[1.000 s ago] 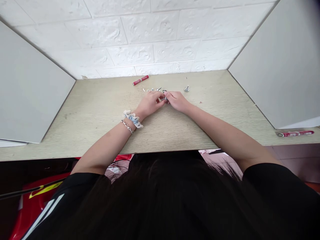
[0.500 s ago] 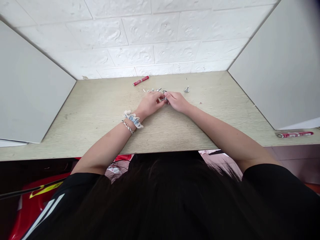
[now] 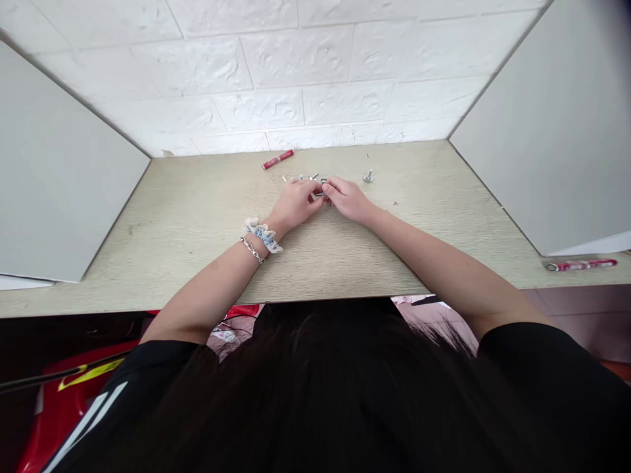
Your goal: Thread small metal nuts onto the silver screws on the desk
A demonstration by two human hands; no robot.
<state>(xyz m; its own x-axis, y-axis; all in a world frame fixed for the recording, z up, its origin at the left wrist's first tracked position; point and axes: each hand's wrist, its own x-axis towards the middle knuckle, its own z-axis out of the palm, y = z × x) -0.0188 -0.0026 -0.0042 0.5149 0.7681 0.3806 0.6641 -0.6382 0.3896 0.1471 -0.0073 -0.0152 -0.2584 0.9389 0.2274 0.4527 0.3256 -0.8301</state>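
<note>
My left hand (image 3: 296, 202) and my right hand (image 3: 347, 198) meet over the pale wooden desk (image 3: 207, 217). Their fingers are pinched around a small metal piece (image 3: 319, 194), largely hidden by the fingertips, so its exact shape is unclear. Just behind the fingers lie small metal bits, among them a screw-like one (image 3: 314, 176). To the right of my right hand a silver screw with a wide round base (image 3: 368, 176) stands on the desk. A scrunchie (image 3: 263, 235) and a chain bracelet (image 3: 252, 249) circle my left wrist.
Near the white brick wall (image 3: 276, 108) lies a red tube (image 3: 278, 159). A second red tube (image 3: 582, 265) rests at the desk's right front edge. Grey panels (image 3: 59, 164) stand on both sides. A red chair (image 3: 64, 401) shows below left.
The fingers of my right hand have shifted slightly around the small metal piece. My left hand and the things on the desk look unmoved.
</note>
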